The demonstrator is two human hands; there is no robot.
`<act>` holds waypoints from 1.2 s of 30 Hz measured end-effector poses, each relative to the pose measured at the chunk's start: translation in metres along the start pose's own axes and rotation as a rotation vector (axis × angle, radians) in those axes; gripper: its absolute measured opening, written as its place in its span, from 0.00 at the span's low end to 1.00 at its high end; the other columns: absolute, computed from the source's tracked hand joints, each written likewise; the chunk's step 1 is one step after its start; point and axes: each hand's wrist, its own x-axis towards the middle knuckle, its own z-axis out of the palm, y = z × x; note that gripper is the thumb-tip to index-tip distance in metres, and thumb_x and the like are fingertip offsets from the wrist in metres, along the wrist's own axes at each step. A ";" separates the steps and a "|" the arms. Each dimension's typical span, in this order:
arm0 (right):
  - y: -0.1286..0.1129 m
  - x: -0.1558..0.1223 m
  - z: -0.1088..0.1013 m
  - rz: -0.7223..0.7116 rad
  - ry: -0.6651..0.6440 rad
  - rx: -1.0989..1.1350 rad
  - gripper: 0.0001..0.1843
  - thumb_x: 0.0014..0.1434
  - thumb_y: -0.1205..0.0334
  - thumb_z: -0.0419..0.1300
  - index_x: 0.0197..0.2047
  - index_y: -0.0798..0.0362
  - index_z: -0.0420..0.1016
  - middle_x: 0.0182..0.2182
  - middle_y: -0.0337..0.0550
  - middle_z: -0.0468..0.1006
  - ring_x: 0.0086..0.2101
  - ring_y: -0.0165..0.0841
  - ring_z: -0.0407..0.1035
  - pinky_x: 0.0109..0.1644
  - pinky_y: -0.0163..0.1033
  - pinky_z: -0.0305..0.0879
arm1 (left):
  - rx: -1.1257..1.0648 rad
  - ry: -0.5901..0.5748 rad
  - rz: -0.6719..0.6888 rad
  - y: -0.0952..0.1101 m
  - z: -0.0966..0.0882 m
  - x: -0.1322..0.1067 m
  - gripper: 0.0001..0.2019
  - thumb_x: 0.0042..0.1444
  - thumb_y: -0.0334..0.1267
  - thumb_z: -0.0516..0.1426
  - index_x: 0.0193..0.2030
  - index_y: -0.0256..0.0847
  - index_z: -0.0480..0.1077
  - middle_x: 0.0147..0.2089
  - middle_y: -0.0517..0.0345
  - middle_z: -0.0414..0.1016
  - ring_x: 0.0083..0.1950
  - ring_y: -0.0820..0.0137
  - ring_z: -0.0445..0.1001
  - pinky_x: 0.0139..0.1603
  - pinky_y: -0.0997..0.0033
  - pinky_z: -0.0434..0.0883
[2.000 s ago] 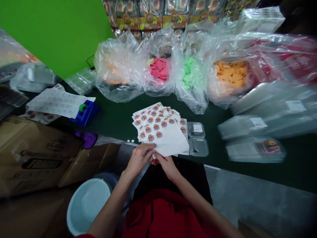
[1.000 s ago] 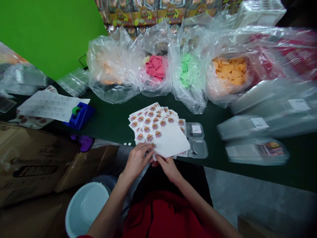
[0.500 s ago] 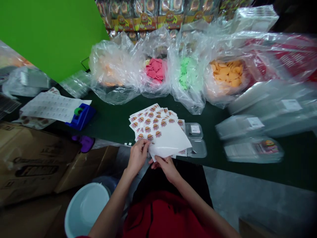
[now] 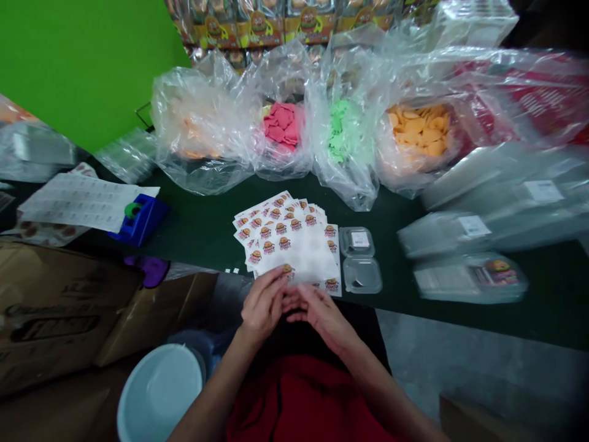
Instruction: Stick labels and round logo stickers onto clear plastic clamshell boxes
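A fanned stack of white sticker sheets (image 4: 294,242) printed with small burger stickers lies flat on the dark green table (image 4: 207,227). My left hand (image 4: 263,305) and my right hand (image 4: 319,312) meet at the stack's near edge, fingertips close together. The left fingers curl in a pinch beside a burger sticker at the sheet's edge. The right fingers are drawn together and point toward the left hand. What either pinch holds is too small to make out. An open clear clamshell tray (image 4: 361,264) sits just right of the sheets.
Clear bags hold pale orange (image 4: 197,129), pink (image 4: 280,126), green (image 4: 343,129) and orange (image 4: 421,129) pieces at the back. Packed clear trays (image 4: 464,276) pile at right. A blue dispenser (image 4: 140,218), label sheets (image 4: 78,199), a cardboard box (image 4: 55,301) and a pale basin (image 4: 159,393) are at left.
The top sheet, lifted and curled half a second ago, now lies flat on the stack. Both hands have drawn back slightly toward me and come together.
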 end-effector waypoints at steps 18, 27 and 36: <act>-0.023 -0.042 -0.041 -0.448 0.238 -0.263 0.11 0.58 0.51 0.73 0.37 0.49 0.85 0.35 0.40 0.85 0.36 0.35 0.77 0.46 0.41 0.74 | -0.337 -0.555 -0.387 0.052 0.010 0.069 0.09 0.71 0.38 0.57 0.39 0.41 0.75 0.39 0.56 0.78 0.41 0.68 0.76 0.46 0.69 0.70; -0.029 -0.086 -0.123 -0.590 0.710 -0.151 0.16 0.61 0.49 0.70 0.48 0.47 0.86 0.38 0.43 0.86 0.39 0.36 0.77 0.52 0.44 0.72 | -0.444 -0.564 -0.371 0.074 0.087 0.108 0.08 0.69 0.41 0.58 0.39 0.40 0.75 0.36 0.58 0.77 0.36 0.69 0.72 0.41 0.71 0.67; -0.030 -0.080 -0.148 -0.632 0.731 -0.104 0.13 0.61 0.50 0.69 0.45 0.47 0.86 0.35 0.41 0.85 0.38 0.35 0.77 0.50 0.44 0.72 | -0.494 -0.649 -0.483 0.072 0.137 0.112 0.10 0.62 0.41 0.62 0.47 0.40 0.77 0.33 0.60 0.78 0.34 0.70 0.73 0.38 0.72 0.68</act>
